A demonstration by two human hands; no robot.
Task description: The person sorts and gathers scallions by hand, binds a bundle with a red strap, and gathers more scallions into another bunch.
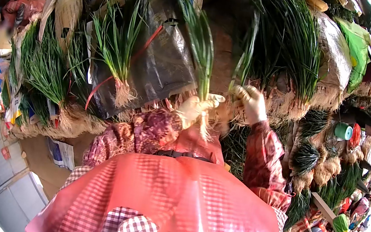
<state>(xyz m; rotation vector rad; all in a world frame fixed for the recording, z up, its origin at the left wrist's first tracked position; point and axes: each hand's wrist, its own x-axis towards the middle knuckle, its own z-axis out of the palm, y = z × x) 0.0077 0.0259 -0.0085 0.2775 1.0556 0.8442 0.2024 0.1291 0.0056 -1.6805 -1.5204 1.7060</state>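
My left hand [193, 108], in a pale glove, is closed around the base of a long-leaved green plant [206, 64]. Its leaves rise away from me and its pale bare roots [204, 127] hang below the fingers. To the right, my right hand [252, 105], also gloved, has its fingers closed at the lower end of a thin green plant [242, 69]. Left of my hands, a separate bare-rooted plant [119, 41] lies on a dark plastic sheet [167, 60] beside a red ribbon [147, 42].
Dense rows of similar plants [289, 45] lie ahead, roots toward me. More stand at the left [42, 63]. At the lower right are root bundles [328, 170], a turquoise container [342, 131] and mixed goods. A red apron [166, 180] covers my front.
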